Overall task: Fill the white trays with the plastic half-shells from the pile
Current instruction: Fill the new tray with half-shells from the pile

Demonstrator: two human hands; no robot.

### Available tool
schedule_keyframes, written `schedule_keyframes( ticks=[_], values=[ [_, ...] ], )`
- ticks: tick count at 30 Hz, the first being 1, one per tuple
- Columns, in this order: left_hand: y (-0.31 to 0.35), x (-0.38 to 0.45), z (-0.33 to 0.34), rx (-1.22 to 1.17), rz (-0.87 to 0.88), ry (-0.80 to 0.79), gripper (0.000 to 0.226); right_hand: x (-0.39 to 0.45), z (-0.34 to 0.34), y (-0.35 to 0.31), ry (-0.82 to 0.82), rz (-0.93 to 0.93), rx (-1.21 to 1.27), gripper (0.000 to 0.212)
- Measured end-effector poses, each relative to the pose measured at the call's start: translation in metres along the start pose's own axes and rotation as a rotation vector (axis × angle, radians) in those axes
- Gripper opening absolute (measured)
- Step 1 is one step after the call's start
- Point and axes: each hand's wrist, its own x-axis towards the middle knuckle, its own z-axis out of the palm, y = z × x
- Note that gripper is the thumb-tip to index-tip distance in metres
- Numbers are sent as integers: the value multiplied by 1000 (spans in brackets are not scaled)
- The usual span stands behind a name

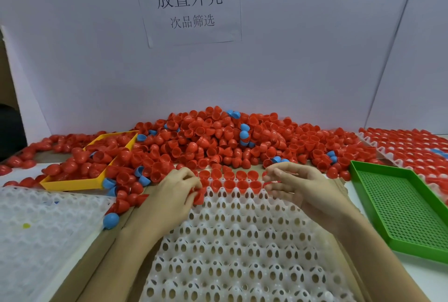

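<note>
A big pile of red half-shells (218,136), with a few blue ones mixed in, lies against the back wall. In front of me is a white tray (232,241) of egg-shaped cups; its two far rows hold red half-shells (230,182). My left hand (177,187) is at the tray's far left and pinches a red half-shell (199,197) over a cup. My right hand (295,185) hovers at the tray's far right corner with fingers loosely curled; small red pieces show at its fingertips, and I cannot tell if it holds one.
A yellow bin (72,184) with red shells sits at the left. Below it lies another white tray (36,229). A green perforated tray (400,207) stands at the right, and behind it a filled white tray (407,146). A blue half-shell (111,220) lies by my left forearm.
</note>
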Motion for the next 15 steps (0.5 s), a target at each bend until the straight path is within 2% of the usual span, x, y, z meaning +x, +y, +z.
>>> schedule_keyframes(
  ticks=[4, 8, 15],
  values=[
    [-1, -2, 1, 66, -12, -67, 28, 2, -12, -2, 101, -24, 63, 19],
    [-2, -2, 1, 24, -12, -57, 29, 5, -24, -4, 199, -39, 107, 22],
    [0, 0, 8, -49, -43, -91, 27, 13, -36, 9, 372, -86, -20, 18]
  ],
)
